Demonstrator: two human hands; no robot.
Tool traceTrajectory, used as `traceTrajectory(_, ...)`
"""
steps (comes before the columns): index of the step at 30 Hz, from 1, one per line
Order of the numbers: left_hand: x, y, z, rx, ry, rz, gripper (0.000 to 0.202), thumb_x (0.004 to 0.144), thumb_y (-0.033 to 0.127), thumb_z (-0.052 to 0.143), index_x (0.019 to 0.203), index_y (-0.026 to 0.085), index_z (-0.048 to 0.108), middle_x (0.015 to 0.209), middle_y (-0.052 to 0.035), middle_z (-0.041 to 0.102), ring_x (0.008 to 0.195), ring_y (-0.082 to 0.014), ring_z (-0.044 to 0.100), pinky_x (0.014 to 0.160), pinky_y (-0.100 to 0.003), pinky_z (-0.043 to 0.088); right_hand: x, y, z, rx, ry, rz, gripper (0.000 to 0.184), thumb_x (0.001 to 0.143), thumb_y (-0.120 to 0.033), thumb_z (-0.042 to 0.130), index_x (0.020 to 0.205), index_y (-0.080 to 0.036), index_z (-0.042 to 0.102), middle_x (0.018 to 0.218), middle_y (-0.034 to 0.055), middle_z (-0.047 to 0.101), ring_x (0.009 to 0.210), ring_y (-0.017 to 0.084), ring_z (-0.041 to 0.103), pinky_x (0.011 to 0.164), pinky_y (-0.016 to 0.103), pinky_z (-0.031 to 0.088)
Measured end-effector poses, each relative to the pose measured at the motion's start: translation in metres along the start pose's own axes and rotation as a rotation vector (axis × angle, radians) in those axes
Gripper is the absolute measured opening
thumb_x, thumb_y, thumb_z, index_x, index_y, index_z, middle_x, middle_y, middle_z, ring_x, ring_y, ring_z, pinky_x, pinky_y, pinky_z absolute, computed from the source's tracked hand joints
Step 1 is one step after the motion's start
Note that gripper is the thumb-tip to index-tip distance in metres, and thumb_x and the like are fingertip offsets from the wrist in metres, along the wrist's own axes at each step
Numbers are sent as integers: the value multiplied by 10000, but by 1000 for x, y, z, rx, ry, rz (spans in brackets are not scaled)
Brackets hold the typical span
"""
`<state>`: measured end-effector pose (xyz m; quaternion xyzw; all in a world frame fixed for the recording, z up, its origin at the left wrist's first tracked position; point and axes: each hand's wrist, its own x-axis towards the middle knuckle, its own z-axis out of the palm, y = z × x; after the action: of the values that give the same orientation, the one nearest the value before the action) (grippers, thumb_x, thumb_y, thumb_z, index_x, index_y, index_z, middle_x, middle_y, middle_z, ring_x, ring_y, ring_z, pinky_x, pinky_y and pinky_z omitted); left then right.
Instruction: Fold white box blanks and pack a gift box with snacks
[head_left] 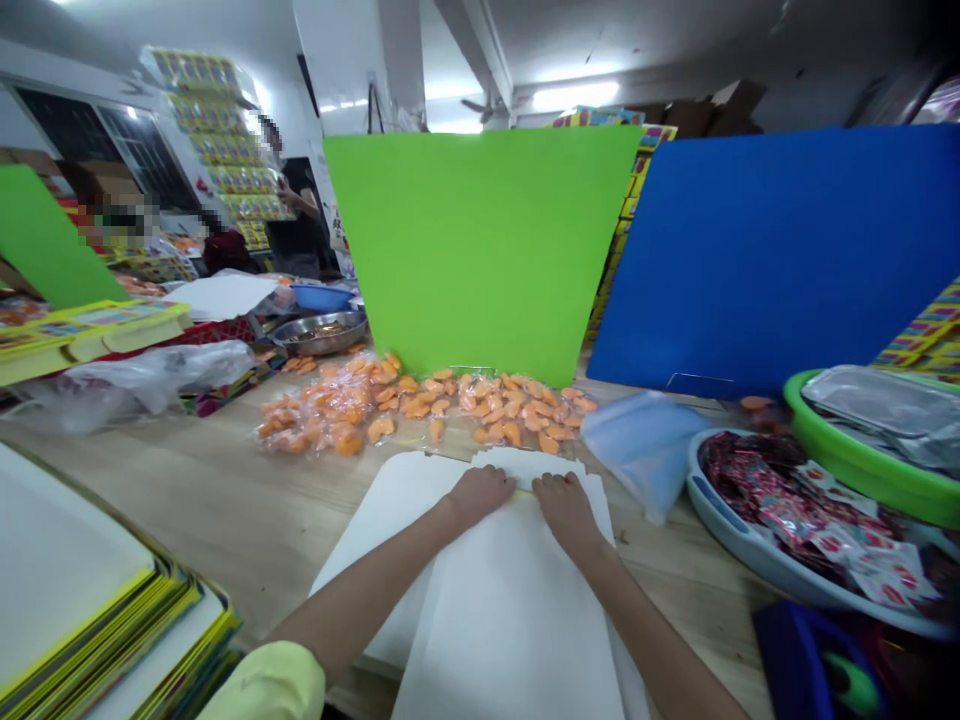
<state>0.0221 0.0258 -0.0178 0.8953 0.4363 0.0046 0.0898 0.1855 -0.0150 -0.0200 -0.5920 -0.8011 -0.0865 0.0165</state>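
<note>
Remotely, I viewed a packing workshop, shown by bulk orange pieces (495, 405), heaped sachets (810, 510) and white card sheets (510, 620).

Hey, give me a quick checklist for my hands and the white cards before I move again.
1. Left hand on the upper white card: ok, fingers curled near its far end.
2. Right hand on the same card: ok, beside the left with a small gap.
3. Cards squared up: not ok, another white card juts out at the left.
4. Far end pressed flat: cannot tell, the fingers cover part of it.
5. Orange pieces apart from the hands: ok, they lie beyond the cards.
6. Basin of red packets off the cards: ok, it stands to the right.
</note>
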Motion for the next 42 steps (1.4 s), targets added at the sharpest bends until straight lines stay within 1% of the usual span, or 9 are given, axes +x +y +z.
traceTrajectory(9,-71,-51,-61,75,71,-425,566,742,-11,283,1288,114,357,953,-203,626,879,-299,605,707,-391,444,-36,20,-58,94,270,398,296,846,-334,442,1097,-189,499,1054,97,544,966,237,464,790,376,292)
traceTrajectory(14,-160,12,-31,-128,-86,-616,728,732,103,382,1387,54,70,847,-167,671,772,-277,632,663,-356,447,-66,17,-51,-21,139,500,276,854,-351,408,953,-146,563,919,147,558,893,290,494,676,387,345)
traceTrajectory(19,-215,72,-16,-582,-123,-356,563,756,479,461,1294,337,372,715,-6,674,638,-197,607,587,-295,454,-77,13,-15,70,77,652,372,824,-358,428,1035,-64,516,958,210,542,920,349,497,643,443,402)
traceTrajectory(22,-185,52,-36,-602,-27,-317,508,762,516,447,1239,338,442,778,13,661,687,-167,592,632,-259,436,-71,19,3,444,136,709,471,749,-223,465,1192,-70,416,1005,177,556,959,308,514,709,414,427)
traceTrajectory(25,-119,9,-46,-576,195,-367,345,791,432,422,979,220,619,908,-29,629,749,-161,575,683,-247,412,-63,24,11,1021,260,708,607,664,-161,450,1263,-142,356,839,58,600,776,210,574,652,320,453)
traceTrajectory(30,-42,-32,-20,-610,244,-531,384,709,366,529,1015,139,580,847,-61,621,745,-202,569,650,-273,405,-60,18,8,1655,370,683,525,603,-246,530,1118,-144,525,830,42,639,684,187,577,577,275,452)
traceTrajectory(33,-37,-40,-7,-656,318,-587,500,696,351,542,1129,106,502,959,-109,599,849,-242,553,672,-296,401,-59,13,5,1796,383,710,544,582,-242,545,1119,-160,532,898,42,650,669,178,580,558,265,443)
traceTrajectory(38,-45,-43,0,-886,278,-464,299,680,264,525,938,142,614,840,-29,644,784,-214,587,654,-270,434,-55,9,5,1867,316,732,651,595,-276,568,1227,-188,438,958,45,637,667,177,593,531,261,440)
traceTrajectory(42,-49,-33,1,-1081,259,-369,445,728,203,399,1161,185,498,903,-2,654,748,-179,609,657,-281,465,-51,10,5,1784,270,723,692,585,-261,529,1260,-218,385,1002,31,613,612,151,565,509,257,427)
